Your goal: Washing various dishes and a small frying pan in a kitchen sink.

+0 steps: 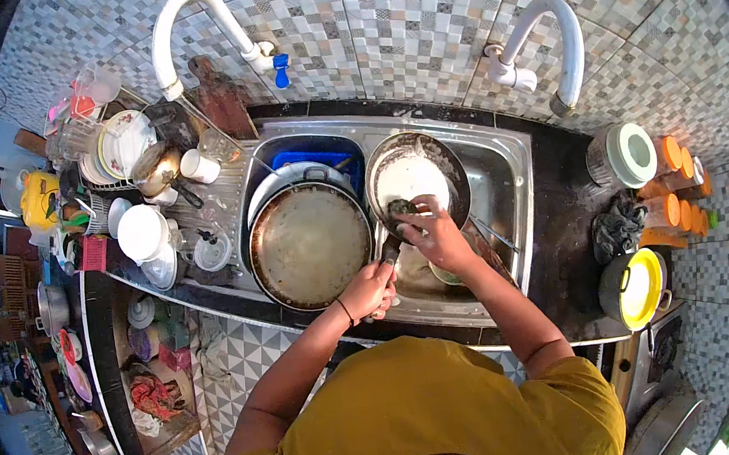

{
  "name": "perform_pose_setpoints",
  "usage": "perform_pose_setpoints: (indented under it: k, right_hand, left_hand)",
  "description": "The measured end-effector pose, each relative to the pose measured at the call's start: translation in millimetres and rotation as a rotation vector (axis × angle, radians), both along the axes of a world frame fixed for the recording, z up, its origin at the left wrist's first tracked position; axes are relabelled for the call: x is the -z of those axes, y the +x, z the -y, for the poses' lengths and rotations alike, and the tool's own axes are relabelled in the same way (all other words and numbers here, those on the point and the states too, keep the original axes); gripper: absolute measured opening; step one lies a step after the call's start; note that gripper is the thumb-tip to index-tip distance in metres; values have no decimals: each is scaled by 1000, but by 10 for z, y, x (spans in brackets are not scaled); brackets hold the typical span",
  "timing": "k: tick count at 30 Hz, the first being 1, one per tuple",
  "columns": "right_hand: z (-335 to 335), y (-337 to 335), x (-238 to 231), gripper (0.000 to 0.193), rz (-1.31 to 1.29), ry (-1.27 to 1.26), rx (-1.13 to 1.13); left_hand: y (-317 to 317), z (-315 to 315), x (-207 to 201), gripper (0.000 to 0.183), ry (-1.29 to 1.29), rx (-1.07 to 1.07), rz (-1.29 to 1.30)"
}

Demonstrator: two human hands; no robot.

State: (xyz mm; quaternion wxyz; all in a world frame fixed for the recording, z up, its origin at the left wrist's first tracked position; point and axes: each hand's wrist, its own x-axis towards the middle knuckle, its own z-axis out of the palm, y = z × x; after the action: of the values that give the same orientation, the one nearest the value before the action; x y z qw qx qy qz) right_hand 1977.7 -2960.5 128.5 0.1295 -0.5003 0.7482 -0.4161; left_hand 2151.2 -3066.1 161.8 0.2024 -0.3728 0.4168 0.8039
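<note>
My left hand [370, 291] is closed around the dark handle of a frying pan [450, 158], which I hold over the right basin of a steel double sink [520, 199]. White suds cover much of the pan's inside. My right hand [431, 236] reaches into the pan, its fingers pressed on a dark scrubbing pad [401, 208] against the soapy surface. Left of the pan, a wide round pan [312, 247] with cloudy liquid and a browned rim sits over the left basin. Under it show a pale basin and a blue tray [316, 157].
Two white taps, a left one [173, 5] and a right one [573, 47], arch above the sink. Plates, cups and pans crowd a rack [117, 176] at the left. Orange-lidded jars [670, 155], a black plastic bag [618, 228] and a yellow-topped pot [641, 289] line the right counter.
</note>
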Motion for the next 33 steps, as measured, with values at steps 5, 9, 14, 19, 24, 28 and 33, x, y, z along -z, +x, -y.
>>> perform_pose_setpoints:
  k: [5,9,14,19,24,28,33]
  right_hand:
    - [57,-503,424,39,-172,67,208]
    - [488,-590,295,33,-170,-171,386]
    - [509,-38,123,31,256,-269,37]
    - [700,-622,201,36,-73,-280,514]
    - [649,-55,124,27,276,-200,-24]
    - [398,-832,797,25,199,-4,230]
    - [485,-471,188,36,-64,-168,312]
  left_hand:
    - [16,-28,-22,31,18,39,-22]
    - [-40,-156,-24,28,-8,125,33]
    - [-29,-97,-55,25,-132,122,73]
    - [23,-175,109,24,-237,120,-47]
    - [54,-111,198,25,-257,-51,21]
    - [34,-70,109,25,-259,19,2]
    - [54,-113,143,23,-310,14,-5]
